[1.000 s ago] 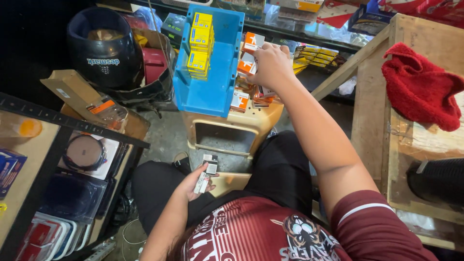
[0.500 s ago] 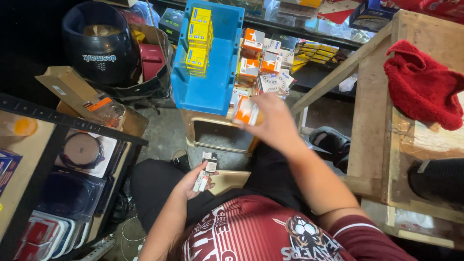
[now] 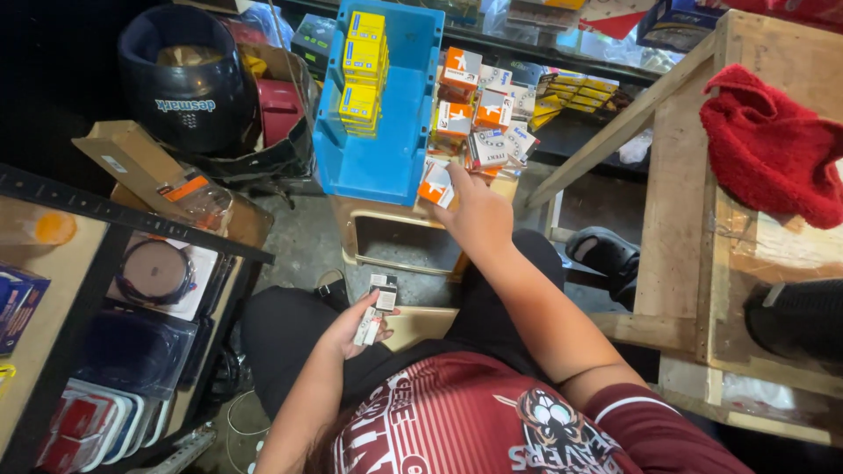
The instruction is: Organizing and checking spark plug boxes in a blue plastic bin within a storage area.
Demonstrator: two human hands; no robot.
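Our right hand (image 3: 474,215) has come back from the far pile and now pinches an orange-white box (image 3: 435,187) beside the blue bin (image 3: 386,167); left hand (image 3: 356,326) grips a small packet (image 3: 376,307) over our lap.

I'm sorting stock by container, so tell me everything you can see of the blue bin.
The blue bin is an open-topped, rectangular tray of what looks like moulded plastic, with low walls and a bare smooth floor. It rests on a tan stool ahead of the person's knees, its long side running away from the camera. A stacked column of small yellow boxes lies inside along its left wall. Orange-and-white boxes are piled just outside its right wall. The right hand holds one such box beside its near right corner.
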